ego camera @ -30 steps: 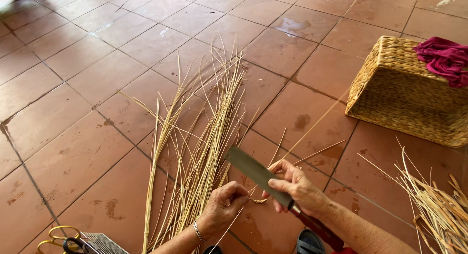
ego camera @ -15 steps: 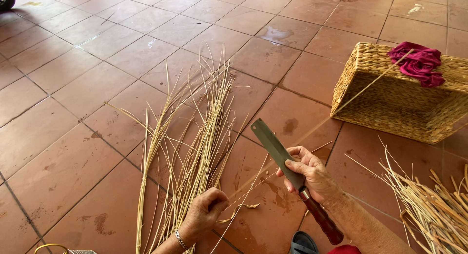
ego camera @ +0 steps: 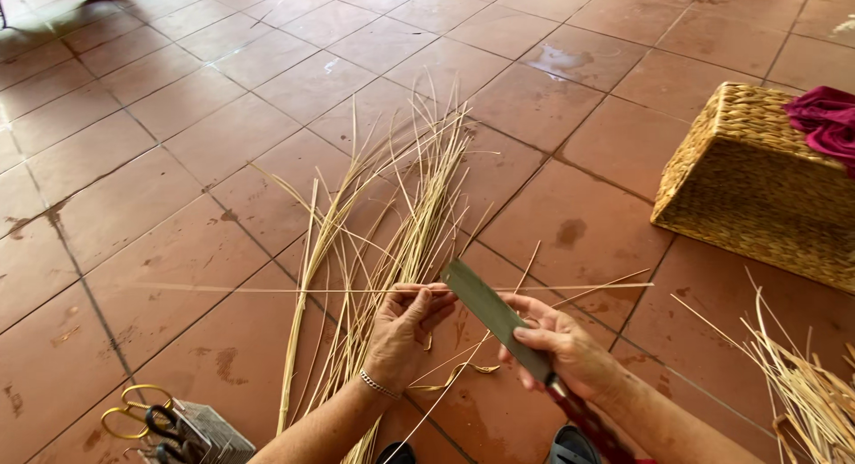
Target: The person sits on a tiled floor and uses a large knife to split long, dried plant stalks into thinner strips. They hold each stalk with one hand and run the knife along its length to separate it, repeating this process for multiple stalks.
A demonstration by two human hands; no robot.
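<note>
Fingers of our left hand (ego camera: 403,326) were pinched on a long thin strip (ego camera: 267,289) of reed or bamboo that ran flat across the view from nine o'clock to three o'clock, just above the tiled floor (ego camera: 160,161); our right hand (ego camera: 570,353) was wrapped tight around the red handle of a broad flat knife (ego camera: 494,317), blade pointing to eleven o'clock with its tip close against our left fingertips and the strip crossing it; whether the edge was already biting into the strip we could not tell.

We judged the first risk to be a cut: the blade tip sat right beside our left fingers, and a slip along the smooth strip could have carried the edge into them; pushing too hard, or letting the strip twist in the pinch, would have caused it. The strip was thin and unsupported at its nine o'clock end, so it could also have sagged, split unevenly or snapped if the blade ran off its line.

A loose fan of pale strips (ego camera: 392,215) lay on the floor at twelve o'clock from our hands, and a curled shaving (ego camera: 459,373) lay between our wrists; a woven basket (ego camera: 757,192) with a crimson cloth (ego camera: 828,121) sat at two o'clock, another bundle of strips (ego camera: 806,397) at four o'clock, and yellow-handled scissors (ego camera: 134,415) at eight o'clock.
</note>
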